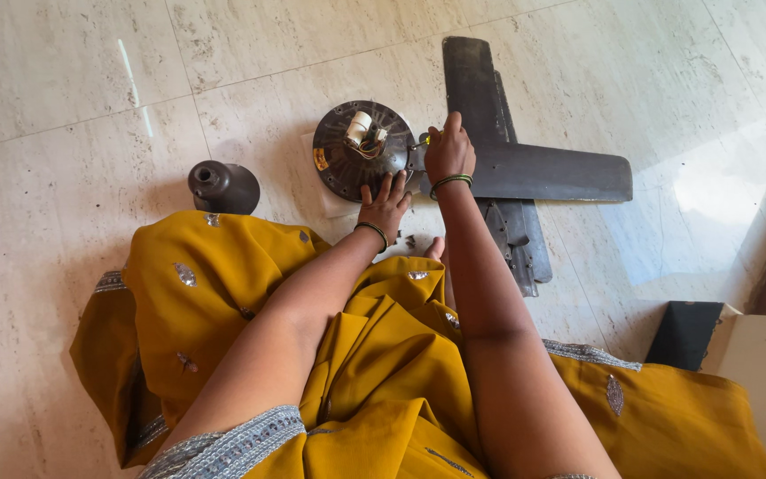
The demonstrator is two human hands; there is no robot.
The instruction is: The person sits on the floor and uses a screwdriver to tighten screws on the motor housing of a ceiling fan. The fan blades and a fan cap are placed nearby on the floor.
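Now left hand point(385, 206) steadying fan motor point(361, 151)

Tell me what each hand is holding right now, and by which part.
The left hand presses on the fan motor at its near rim. The right hand grips a small tool at the blade bracket; its type cannot be told.

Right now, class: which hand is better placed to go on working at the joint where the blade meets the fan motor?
The right hand: it sits at the blade bracket, fingers pinched there. The left hand lies spread on the motor housing rim, bracing it.
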